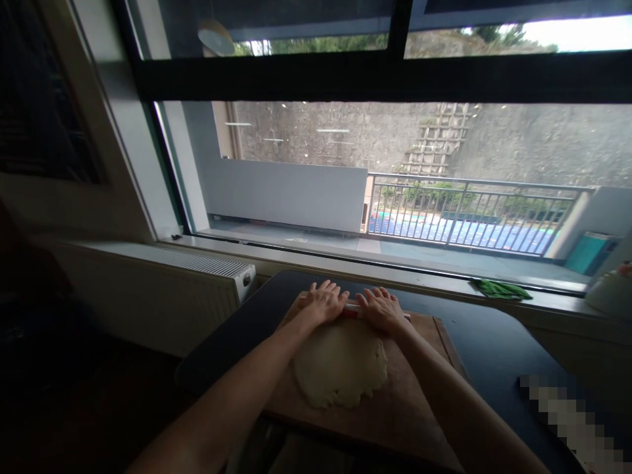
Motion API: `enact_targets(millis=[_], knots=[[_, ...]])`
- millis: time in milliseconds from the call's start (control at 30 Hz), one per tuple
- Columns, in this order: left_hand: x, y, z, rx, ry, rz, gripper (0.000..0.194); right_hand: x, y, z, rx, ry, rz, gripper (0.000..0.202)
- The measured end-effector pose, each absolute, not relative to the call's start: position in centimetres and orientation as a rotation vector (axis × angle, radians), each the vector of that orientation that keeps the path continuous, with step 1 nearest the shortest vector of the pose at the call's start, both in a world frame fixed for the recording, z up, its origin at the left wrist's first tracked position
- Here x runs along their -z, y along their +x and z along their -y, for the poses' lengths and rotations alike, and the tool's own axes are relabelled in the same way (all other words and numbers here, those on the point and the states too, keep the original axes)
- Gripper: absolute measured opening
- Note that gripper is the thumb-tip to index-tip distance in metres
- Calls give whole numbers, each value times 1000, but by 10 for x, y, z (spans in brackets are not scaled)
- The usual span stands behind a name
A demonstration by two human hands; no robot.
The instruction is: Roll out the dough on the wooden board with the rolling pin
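Observation:
A pale sheet of dough (340, 362) with a ragged near edge lies on a wooden board (395, 395). Across its far part runs a rolling pin (352, 307), mostly covered by my hands; a white and red stretch shows between them. My left hand (324, 301) rests palm down over the pin's left part, fingers stretched forward. On the right part lies my right hand (381, 307), also flat with its fingers extended. Both hands press on the pin from above rather than wrapping round it.
The board sits on a dark table (484, 342) below a large window. A green cloth (501, 289) lies on the windowsill (429, 280). To the left stands a white radiator (187, 289). A pixelated object (567, 421) is at the table's right edge.

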State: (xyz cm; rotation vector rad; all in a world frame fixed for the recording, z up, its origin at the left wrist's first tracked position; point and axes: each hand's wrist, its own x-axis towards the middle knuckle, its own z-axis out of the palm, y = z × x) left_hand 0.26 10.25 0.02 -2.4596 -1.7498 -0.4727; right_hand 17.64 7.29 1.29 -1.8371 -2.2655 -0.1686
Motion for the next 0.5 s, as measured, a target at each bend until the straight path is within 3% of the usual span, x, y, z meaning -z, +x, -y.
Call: enact_targets(millis=[167,300,500], knots=[[2,-23,-23,639,-2550,1461,43,2,176,8,186,-1713,2313,53],[0,-46,29,542,-2692,1314,46,19,180,56,242,-1506,2398,61],[-3,-37,-17,413,-2745,1394,50,4,176,5,84,-1712,2335,55]])
